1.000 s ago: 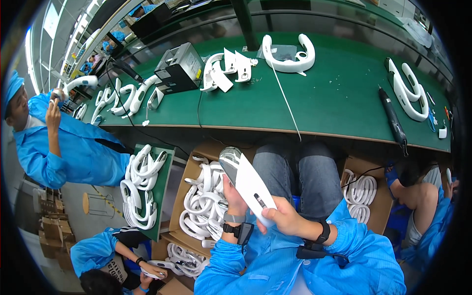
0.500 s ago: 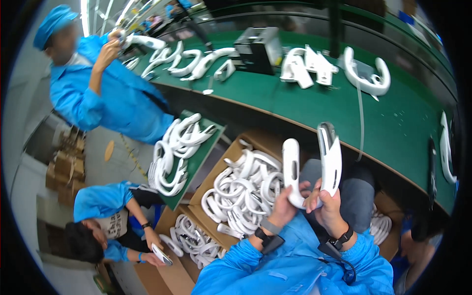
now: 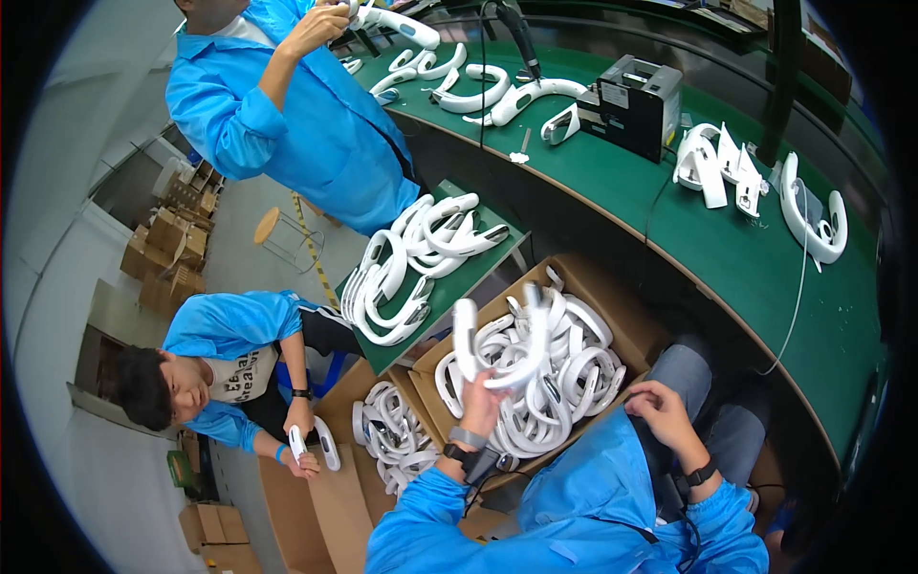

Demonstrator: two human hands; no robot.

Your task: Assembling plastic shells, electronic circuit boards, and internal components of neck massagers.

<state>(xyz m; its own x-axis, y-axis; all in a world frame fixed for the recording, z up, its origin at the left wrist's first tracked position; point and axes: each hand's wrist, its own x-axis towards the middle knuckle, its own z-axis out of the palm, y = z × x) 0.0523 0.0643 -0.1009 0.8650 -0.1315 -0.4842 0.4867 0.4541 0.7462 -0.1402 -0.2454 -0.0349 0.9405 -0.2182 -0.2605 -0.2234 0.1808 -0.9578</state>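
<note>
Currently the seated person's left hand (image 3: 485,400) is gripping one white U-shaped band (image 3: 502,346), fingers closed around its base, and is holding it upright just above the heap in the open cardboard box (image 3: 639,325) beside the knees. The right hand (image 3: 658,409) is resting loosely curled on the thigh, holding nothing.

Progress, judging from what is lying where: that box is looking close to full with white bands (image 3: 564,383), so most of the pile is probably waiting to be handled. A second box (image 3: 335,478) lower on the floor is holding a smaller heap (image 3: 392,432). One green tray (image 3: 449,287) between box and table is carrying a neat stack of bands (image 3: 411,263). On the green table (image 3: 727,258) only a few pieces are sitting: a band (image 3: 813,212) at the right and some white parts (image 3: 717,165) near a black machine (image 3: 633,100). So I'd say this one is only being picked, with table work not yet started on it.

Others nearby: a standing person in blue (image 3: 287,105) is holding a band up at the far left end of the table, with more bands (image 3: 478,91) laid out there. Another person (image 3: 229,373) is crouching on the floor, holding two small white pieces (image 3: 314,445). Can't tell from here whether any band is finished or raw.
</note>
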